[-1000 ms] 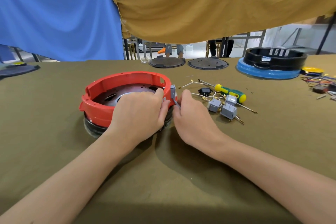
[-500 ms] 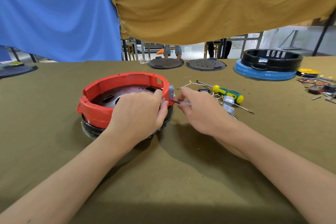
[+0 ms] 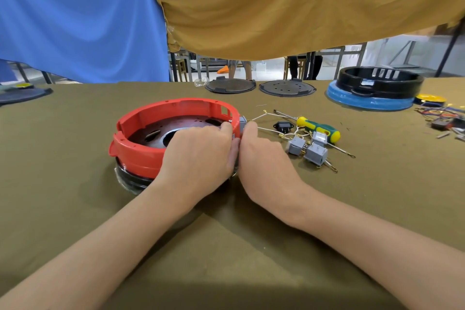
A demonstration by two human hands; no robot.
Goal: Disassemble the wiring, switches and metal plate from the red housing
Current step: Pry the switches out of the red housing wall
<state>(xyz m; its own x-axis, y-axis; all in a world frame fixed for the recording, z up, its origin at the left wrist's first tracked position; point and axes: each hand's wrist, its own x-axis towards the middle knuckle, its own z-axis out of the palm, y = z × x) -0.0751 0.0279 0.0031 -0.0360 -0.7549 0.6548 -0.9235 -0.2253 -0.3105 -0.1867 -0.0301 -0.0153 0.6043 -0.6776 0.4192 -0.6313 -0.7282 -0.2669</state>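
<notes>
The left hand (image 3: pixel 201 153) curls over the near right rim of the red housing (image 3: pixel 151 138), seemingly to steady it, thumb inside against the wall, while the right hand (image 3: pixel 261 156) pinches the grey switch (image 3: pixel 242 122) still seated in that wall, probably to work it outward. The housing sits left of the table's middle with the metal plate (image 3: pixel 161 131) still inside. Freed grey switches (image 3: pixel 307 147), white wiring (image 3: pixel 264 115), a black socket (image 3: pixel 283 126) and a green-and-yellow screwdriver (image 3: pixel 318 129) crowd the table just right of the hands, black discs (image 3: pixel 259 86) along the far edge.
</notes>
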